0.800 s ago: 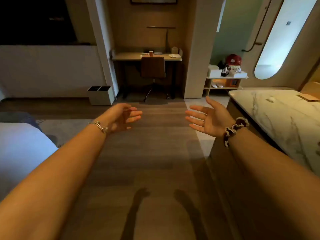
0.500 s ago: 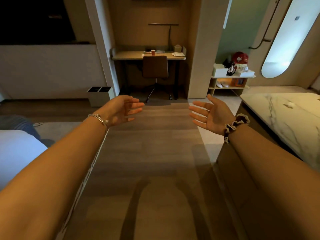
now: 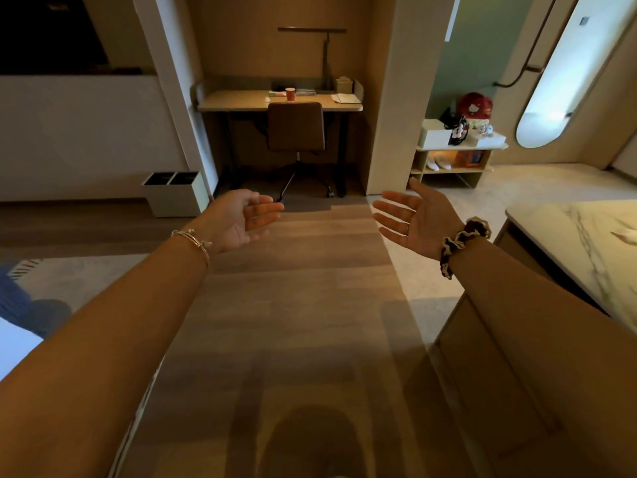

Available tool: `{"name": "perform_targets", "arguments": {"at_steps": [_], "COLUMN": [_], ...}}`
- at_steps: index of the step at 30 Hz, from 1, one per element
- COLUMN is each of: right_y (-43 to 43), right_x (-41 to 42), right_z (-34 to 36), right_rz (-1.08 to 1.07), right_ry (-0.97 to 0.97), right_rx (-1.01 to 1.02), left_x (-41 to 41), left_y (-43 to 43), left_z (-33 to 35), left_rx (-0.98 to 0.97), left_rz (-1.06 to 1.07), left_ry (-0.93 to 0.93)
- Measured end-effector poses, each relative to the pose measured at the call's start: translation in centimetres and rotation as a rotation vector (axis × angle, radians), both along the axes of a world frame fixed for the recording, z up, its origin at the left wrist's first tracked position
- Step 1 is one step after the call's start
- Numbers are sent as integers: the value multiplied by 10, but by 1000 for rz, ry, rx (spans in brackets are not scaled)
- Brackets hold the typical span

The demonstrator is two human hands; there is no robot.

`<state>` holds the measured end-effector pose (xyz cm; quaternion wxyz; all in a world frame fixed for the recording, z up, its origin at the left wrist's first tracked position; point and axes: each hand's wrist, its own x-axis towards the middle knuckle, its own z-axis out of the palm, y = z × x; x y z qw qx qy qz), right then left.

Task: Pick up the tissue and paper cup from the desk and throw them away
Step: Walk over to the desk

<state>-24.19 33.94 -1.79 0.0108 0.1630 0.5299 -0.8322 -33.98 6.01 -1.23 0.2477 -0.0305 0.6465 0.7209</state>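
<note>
An orange paper cup (image 3: 290,94) stands on the wooden desk (image 3: 238,101) in the alcove far ahead. Beside the cup lies a small pale tissue (image 3: 273,95), too small to make out well. A white two-slot waste bin (image 3: 174,193) sits on the floor left of the desk. My left hand (image 3: 241,219) and my right hand (image 3: 412,219) are stretched out in front of me over the wooden floor, palms facing each other, fingers apart and empty. Both hands are well short of the desk.
A brown swivel chair (image 3: 296,127) is pushed in at the desk. A tissue box (image 3: 344,85) and papers (image 3: 344,98) sit at the desk's right end. A marble counter (image 3: 582,243) runs along my right, a low shelf (image 3: 451,160) stands beyond it, a bed (image 3: 13,339) at left.
The desk, chair and bin look larger and nearer as I move forward. Both hands stay held out, open, in about the same pose.
</note>
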Motion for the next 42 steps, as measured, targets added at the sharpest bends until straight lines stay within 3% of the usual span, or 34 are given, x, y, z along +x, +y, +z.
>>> {"name": "perform_targets", "arguments": {"at_steps": [5,14,23,42], "right_y": [21,30,41,141], "right_x": [-95,-249,-429,-806], "right_z": [-17,-74,-104,-91], "right_rz": [7,37,-10,25], "right_ry": [-53,-234,-332,-237], "right_rx": [-10,-53,-35,42], "left_x": [-82,-214,-399,-785], "left_y": [24,42,46,159], "left_z": [-19,-73,-97,-94], "left_rx": [25,-101,-128,-118], "left_rz": [75,102,92,16], "left_ry": [-36,-158,-209,-135]}}
